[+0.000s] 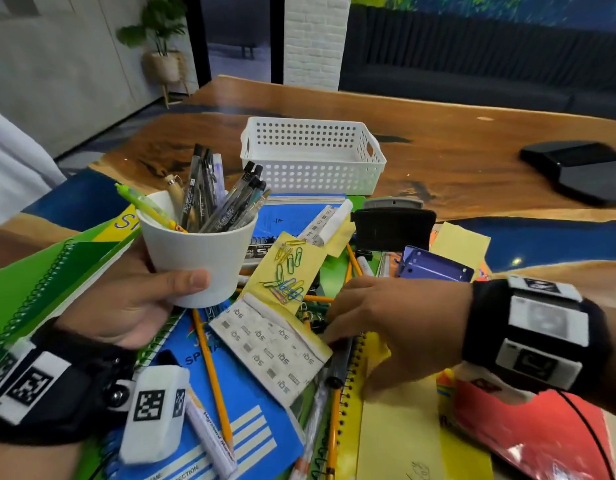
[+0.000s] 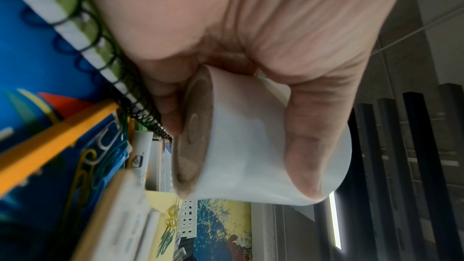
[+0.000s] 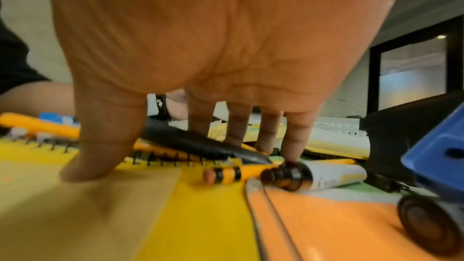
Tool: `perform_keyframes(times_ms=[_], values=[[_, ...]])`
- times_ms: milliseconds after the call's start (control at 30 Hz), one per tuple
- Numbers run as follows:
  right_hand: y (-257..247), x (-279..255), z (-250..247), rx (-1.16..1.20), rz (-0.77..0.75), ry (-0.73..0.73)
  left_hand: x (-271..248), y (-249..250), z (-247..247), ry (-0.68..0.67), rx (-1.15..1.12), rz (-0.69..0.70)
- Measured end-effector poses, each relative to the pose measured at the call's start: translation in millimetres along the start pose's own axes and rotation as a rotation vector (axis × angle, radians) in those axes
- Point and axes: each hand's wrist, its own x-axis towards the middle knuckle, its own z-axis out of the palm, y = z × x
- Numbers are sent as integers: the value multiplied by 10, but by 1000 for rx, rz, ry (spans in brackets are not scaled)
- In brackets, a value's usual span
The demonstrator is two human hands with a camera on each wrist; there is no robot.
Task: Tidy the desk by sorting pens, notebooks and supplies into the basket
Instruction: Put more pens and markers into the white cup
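My left hand (image 1: 150, 292) grips a white cup (image 1: 202, 261) full of pens (image 1: 209, 199), held upright just above the clutter; the left wrist view shows the thumb lying along the cup (image 2: 251, 156). The white perforated basket (image 1: 313, 174) stands empty behind the pile. Palm down, my right hand (image 1: 344, 327) is on the pile, right of a yellow note with paper clips (image 1: 289, 271). In the right wrist view its straight fingers (image 3: 238, 126) touch a black pen (image 3: 200, 144) and the thumb rests on a yellow spiral notebook (image 3: 75, 205). It grips nothing.
Blue notebook (image 1: 244, 393), green notebook (image 1: 40, 282), red folder (image 1: 541, 427), pencils (image 1: 213, 368), a white marker (image 3: 334, 174), a blue hole punch (image 1: 434, 265) and a black stapler (image 1: 393, 230) cover the near desk. A black object (image 1: 576, 168) lies far right on bare wood.
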Motion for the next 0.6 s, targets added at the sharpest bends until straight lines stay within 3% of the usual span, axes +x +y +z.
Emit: perform_keyframes(times_ms=[167, 333, 467, 533, 600], values=[[76, 118, 84, -15, -34, 87, -8, 16, 19, -7, 4, 6], [307, -23, -152, -66, -26, 182, -26, 45, 55, -12, 0, -2], [436, -187, -329, -311, 116, 52, -36, 60, 74, -1, 7, 3], [370, -208, -395, -247, 178, -11, -31, 57, 63, 0, 5, -3], [273, -137, -447, -117, 174, 27, -26, 53, 53, -6, 5, -2]])
